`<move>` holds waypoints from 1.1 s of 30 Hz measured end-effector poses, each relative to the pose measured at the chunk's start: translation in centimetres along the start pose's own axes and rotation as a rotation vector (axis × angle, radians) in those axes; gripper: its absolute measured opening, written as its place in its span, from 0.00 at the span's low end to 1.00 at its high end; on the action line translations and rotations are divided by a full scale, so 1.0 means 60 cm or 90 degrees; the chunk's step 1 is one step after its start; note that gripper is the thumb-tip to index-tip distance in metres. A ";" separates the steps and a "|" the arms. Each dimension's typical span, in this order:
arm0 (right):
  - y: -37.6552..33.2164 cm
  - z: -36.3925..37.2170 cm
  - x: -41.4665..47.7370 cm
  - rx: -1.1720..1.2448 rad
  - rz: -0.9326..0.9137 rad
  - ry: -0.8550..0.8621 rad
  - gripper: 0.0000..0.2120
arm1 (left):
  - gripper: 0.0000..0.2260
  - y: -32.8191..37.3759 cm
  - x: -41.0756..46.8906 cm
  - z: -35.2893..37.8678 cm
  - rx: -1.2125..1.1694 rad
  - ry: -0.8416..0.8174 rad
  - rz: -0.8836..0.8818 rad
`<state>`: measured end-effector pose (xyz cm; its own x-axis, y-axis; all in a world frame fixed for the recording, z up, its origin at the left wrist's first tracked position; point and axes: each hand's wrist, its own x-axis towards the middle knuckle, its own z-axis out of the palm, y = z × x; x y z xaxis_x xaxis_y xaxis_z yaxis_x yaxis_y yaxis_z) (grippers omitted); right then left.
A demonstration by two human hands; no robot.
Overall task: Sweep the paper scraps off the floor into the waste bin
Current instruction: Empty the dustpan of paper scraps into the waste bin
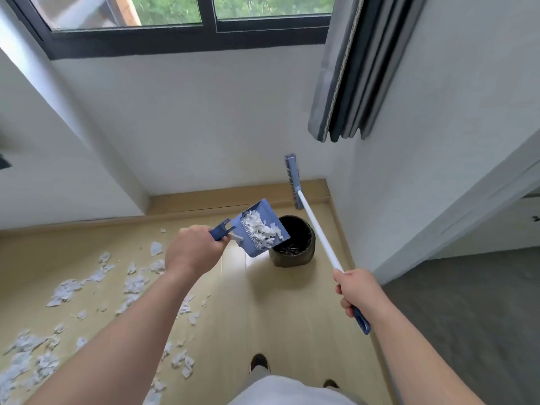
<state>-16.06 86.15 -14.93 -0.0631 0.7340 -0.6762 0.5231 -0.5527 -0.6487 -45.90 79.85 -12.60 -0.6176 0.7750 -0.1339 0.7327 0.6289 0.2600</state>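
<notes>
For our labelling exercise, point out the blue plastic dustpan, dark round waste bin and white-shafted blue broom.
blue plastic dustpan [264, 211]: head view, bare upper panel.
dark round waste bin [292, 257]: head view, outer wall.
white-shafted blue broom [317, 231]: head view, mid shaft.

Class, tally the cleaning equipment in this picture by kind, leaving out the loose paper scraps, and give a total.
dustpan: 1
broom: 1
waste bin: 1
Total: 3
</notes>
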 end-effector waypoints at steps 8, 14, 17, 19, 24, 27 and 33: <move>-0.029 0.001 0.046 0.102 0.095 0.025 0.10 | 0.17 0.075 0.079 0.005 0.092 -0.043 0.129; -0.047 -0.024 0.072 0.166 0.117 -0.001 0.10 | 0.16 0.107 0.092 0.018 0.127 -0.034 0.158; -0.051 -0.038 0.087 0.170 0.124 -0.016 0.11 | 0.16 0.122 0.096 0.024 0.166 -0.037 0.193; -0.054 -0.045 0.092 0.167 0.128 -0.019 0.11 | 0.15 0.128 0.097 0.026 0.172 -0.041 0.197; -0.057 -0.055 0.097 0.159 0.118 -0.020 0.11 | 0.15 0.142 0.101 0.034 0.191 -0.041 0.203; -0.058 -0.059 0.098 0.152 0.115 -0.023 0.11 | 0.14 0.145 0.108 0.035 0.177 -0.040 0.193; -0.053 -0.056 0.102 0.135 0.107 -0.025 0.11 | 0.15 0.151 0.113 0.037 0.217 -0.034 0.228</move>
<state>-15.26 93.72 -15.81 -0.0263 0.6117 -0.7907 0.3402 -0.7382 -0.5825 -42.83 90.92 -13.26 -0.3008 0.9427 -0.1445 0.9535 0.3001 -0.0274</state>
